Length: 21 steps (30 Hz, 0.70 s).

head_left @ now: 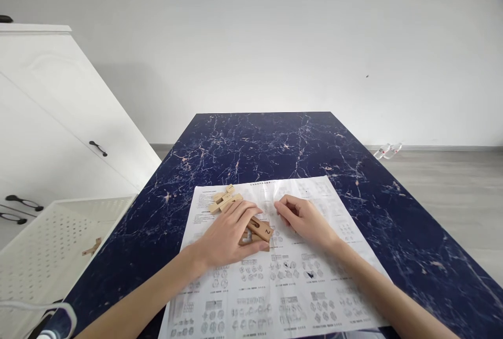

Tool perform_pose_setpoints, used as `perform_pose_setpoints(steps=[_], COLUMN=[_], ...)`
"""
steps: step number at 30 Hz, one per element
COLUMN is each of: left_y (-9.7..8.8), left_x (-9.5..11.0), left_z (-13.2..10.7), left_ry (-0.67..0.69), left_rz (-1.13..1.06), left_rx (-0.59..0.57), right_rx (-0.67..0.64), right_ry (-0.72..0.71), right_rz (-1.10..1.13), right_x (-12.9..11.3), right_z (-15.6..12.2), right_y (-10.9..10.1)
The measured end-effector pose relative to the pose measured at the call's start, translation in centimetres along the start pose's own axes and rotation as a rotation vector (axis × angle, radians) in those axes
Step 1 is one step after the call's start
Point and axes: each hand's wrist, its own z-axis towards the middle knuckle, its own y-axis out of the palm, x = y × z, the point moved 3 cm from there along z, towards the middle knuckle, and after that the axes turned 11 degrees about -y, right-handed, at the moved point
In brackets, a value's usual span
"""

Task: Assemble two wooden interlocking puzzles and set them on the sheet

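A large printed sheet with rows of small line drawings lies on the dark blue table. My left hand is closed over several wooden puzzle pieces, thumb on the near side and fingers across the top. One of these pieces bears a "2" and a slot; the palm hides part of the group. Just beyond that hand, more notched wooden pieces lie in a small cluster on the paper. On the right, my right hand rests with curled fingers near a crease in the sheet. Whether anything is inside those fingers is hidden.
The blue marble-patterned table reaches toward a pale wall. At left, a white perforated basket holds a wooden piece, beside a white cabinet. A white cable crosses the lower left. Clear bottles are on the floor.
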Motion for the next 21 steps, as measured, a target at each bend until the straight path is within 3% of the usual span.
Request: perform_pose_setpoints(steps=[8,14,21], left_y=[-0.6,-0.7,-0.6], left_x=[-1.3,-0.6,-0.7], left_z=[-0.4,-0.3,-0.3], left_ry=[0.024,0.071,0.042], left_rz=[-0.006,-0.014,0.016], left_rx=[-0.068,-0.063,-0.049], right_rx=[-0.008,-0.152,-0.218], right_ry=[-0.061,-0.192,-0.316], right_rz=[-0.145,-0.309,-0.43], right_x=[-0.5,-1.1,-1.7], right_z=[-0.4,-1.1,-1.2], right_y=[0.9,2.2,2.4])
